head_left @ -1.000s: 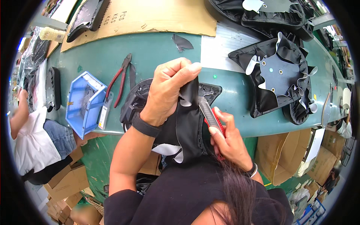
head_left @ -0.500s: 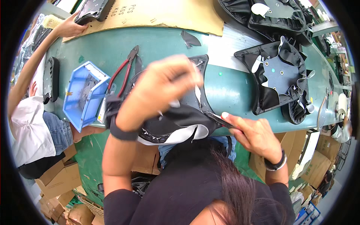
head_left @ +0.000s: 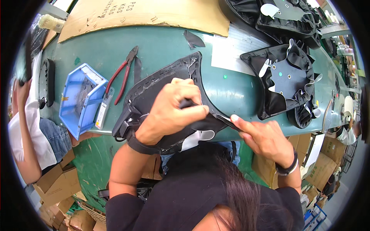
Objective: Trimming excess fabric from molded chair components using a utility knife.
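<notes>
A black padded panel, a seat or back cushion by its look, (head_left: 160, 82) lies tilted at the table's front edge, its underside up and a trimmed-looking border of staples along it. Above its middle, my left hand (head_left: 175, 111) is closed, pinching a bunched piece of black cover fabric (head_left: 187, 103). My right hand (head_left: 266, 138) grips a slim dark knife-like tool (head_left: 228, 121), its thin tip against the panel's right edge close to the left fingers. A pale-backed flap of fabric (head_left: 198, 138) curls at the near edge.
Left of the panel are red-handled cutting pliers (head_left: 122, 75), a blue bin (head_left: 73, 115) of dark scraps and a small clear-white case (head_left: 103, 111). Another covered panel (head_left: 285, 77) lies right. Cardboard (head_left: 146, 15) and a fabric scrap (head_left: 192, 39) are behind. A co-worker's arm (head_left: 27, 142) is far left.
My left hand has come down and toward me onto the panel, its motion blur gone. The fabric flap beneath it has shifted. At far left the co-worker has lifted a dark part off the cardboard.
</notes>
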Tool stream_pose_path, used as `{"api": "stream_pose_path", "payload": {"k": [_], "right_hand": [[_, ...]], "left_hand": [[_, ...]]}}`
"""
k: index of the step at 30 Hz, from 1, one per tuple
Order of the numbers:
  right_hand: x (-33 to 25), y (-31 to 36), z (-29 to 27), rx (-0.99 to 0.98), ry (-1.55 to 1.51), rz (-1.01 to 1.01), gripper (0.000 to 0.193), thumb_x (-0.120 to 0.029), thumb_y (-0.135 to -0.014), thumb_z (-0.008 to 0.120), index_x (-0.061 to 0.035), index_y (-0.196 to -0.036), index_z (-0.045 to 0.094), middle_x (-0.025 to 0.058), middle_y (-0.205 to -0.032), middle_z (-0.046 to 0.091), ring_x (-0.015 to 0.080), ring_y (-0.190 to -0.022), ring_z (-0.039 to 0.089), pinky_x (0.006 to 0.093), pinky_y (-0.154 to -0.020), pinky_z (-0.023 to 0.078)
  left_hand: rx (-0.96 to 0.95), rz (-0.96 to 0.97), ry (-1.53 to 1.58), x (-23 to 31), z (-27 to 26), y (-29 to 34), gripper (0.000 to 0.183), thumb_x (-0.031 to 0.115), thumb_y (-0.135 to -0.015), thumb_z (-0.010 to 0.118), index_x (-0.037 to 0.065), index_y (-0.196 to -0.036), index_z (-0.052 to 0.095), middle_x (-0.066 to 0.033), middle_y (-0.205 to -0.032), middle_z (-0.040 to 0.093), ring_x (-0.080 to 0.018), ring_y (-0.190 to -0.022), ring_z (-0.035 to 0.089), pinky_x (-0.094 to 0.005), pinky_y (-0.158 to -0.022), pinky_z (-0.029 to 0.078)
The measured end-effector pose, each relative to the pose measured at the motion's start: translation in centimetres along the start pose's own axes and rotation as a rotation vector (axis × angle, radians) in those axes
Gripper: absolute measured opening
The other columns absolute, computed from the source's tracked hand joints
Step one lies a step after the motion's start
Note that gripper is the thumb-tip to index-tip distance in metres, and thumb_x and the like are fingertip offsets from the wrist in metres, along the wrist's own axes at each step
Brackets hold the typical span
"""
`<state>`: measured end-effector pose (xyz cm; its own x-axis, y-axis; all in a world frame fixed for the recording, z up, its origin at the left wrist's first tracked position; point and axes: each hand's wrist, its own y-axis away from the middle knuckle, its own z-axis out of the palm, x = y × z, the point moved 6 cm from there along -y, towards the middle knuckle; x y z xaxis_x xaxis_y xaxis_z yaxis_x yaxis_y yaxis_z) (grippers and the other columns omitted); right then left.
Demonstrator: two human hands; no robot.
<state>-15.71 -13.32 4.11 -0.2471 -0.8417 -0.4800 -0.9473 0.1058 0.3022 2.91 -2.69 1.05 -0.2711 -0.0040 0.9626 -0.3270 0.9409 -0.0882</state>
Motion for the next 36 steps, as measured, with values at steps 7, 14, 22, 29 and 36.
{"api": "stream_pose_path", "payload": {"k": [7,14,22,29,36], "right_hand": [[-1.8,3.2,3.1,0.319,-0.115,0.21,0.053,-0.011,-0.084,0.067,-0.0159,-0.135,0.053,0.0111,-0.063,0.054,0.0332,-0.048,0.054,0.0446,-0.044,0.04],[0.6,-0.4,-0.8,0.174,0.102,0.168,0.049,-0.01,-0.083,0.066,-0.0154,-0.131,0.057,0.0098,-0.071,0.061,0.0315,-0.058,0.057,0.0398,-0.051,0.041],[-0.1,-1.7,0.1,0.01,0.129,0.141,0.056,-0.009,-0.082,0.066,-0.0117,-0.136,0.051,0.0103,-0.071,0.059,0.0323,-0.058,0.059,0.0415,-0.05,0.043],[-2.5,0.9,2.9,0.249,-0.154,0.256,0.058,-0.003,-0.083,0.067,-0.007,-0.136,0.044,0.025,-0.089,0.065,0.0424,-0.069,0.062,0.0438,-0.058,0.049],[2.0,1.1,3.8,0.385,-0.72,0.661,0.039,-0.011,-0.09,0.065,-0.0013,-0.124,0.048,0.016,-0.101,0.067,0.0263,-0.086,0.07,0.0396,-0.072,0.055]], "left_hand": [[0.402,-0.015,0.39,-0.5,-3.9,0.4,0.024,0.006,-0.076,0.07,0.002,-0.064,0.049,-0.0053,-0.074,0.048,-0.0196,-0.078,0.047,-0.0309,-0.073,0.038],[-0.08,-0.439,-0.789,1.8,-4.4,2.9,0.023,0.022,-0.079,0.072,0.003,-0.07,0.061,-0.0125,-0.121,0.057,-0.034,-0.119,0.052,-0.0449,-0.093,0.039],[0.117,0.043,0.585,2.0,-3.5,-1.2,0.026,0.027,-0.104,0.042,0.007,-0.091,0.05,-0.0035,-0.069,0.052,-0.0176,-0.062,0.054,-0.0334,-0.064,0.046],[0.7,0.627,0.957,6.8,-12.0,2.4,0.017,0.018,-0.095,0.046,0.009,-0.081,0.045,0.0021,-0.054,0.033,-0.0106,-0.042,0.024,-0.0271,-0.041,0.023],[0.615,-0.284,-0.128,4.7,-12.3,9.7,0.012,0.009,-0.086,0.056,0.001,-0.094,0.062,-0.0046,-0.071,0.063,-0.0101,-0.055,0.054,-0.024,-0.058,0.046]]}}
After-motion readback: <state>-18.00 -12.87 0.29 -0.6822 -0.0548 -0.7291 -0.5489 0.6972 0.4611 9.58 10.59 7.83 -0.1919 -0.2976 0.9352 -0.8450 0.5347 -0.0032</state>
